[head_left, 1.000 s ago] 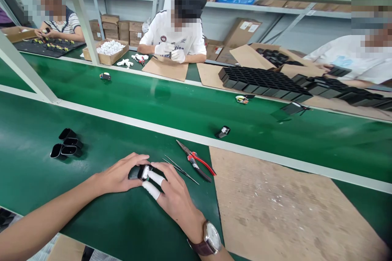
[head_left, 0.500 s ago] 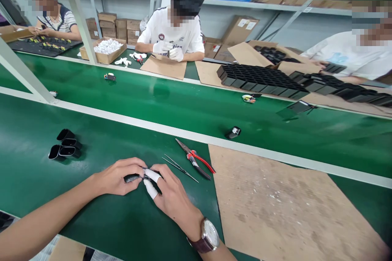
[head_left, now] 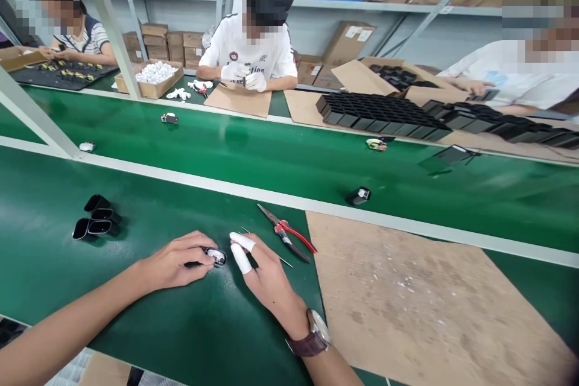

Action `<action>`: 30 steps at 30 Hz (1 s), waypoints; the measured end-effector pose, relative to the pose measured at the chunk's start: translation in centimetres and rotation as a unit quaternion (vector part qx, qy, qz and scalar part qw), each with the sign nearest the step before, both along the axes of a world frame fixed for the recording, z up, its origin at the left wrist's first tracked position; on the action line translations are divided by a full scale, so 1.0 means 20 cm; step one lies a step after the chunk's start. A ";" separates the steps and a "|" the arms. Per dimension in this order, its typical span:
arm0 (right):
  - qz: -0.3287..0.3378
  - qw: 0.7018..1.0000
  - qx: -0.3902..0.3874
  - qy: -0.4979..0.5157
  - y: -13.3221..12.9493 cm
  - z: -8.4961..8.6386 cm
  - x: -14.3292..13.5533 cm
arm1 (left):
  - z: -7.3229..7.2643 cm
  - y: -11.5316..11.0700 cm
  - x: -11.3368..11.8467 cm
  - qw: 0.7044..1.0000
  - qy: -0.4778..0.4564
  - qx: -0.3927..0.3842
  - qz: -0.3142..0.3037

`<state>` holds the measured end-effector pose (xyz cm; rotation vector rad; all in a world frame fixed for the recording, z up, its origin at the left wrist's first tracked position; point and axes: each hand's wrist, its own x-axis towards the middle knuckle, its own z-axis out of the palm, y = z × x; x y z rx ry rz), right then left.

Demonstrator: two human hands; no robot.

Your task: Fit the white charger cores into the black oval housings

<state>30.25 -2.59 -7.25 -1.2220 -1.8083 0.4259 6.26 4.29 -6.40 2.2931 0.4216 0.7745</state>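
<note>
1. on the green bench (head_left: 194, 325), grips a black case (head_left: 220, 260) in the left hand (head_left: 178, 259), closed around its body, with a white part (head_left: 215, 256) visible in its open end.
2. holds the right hand (head_left: 266, 277) just right of the case, clear of it, half open and gripping nothing, with white cots (head_left: 241, 259) on two digits.
3. has tweezers (head_left: 286, 262), partly hidden by that hand, and pliers (head_left: 281, 227) beyond it, at the edge of the cardboard (head_left: 407, 313).
4. has four shells (head_left: 103, 228) grouped well to the left.
</note>
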 end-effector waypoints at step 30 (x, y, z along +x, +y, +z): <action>-0.142 0.914 0.172 -0.339 0.09 -0.10 0.16 | 0.24 1.09 -0.14 0.864 0.232 0.026 0.447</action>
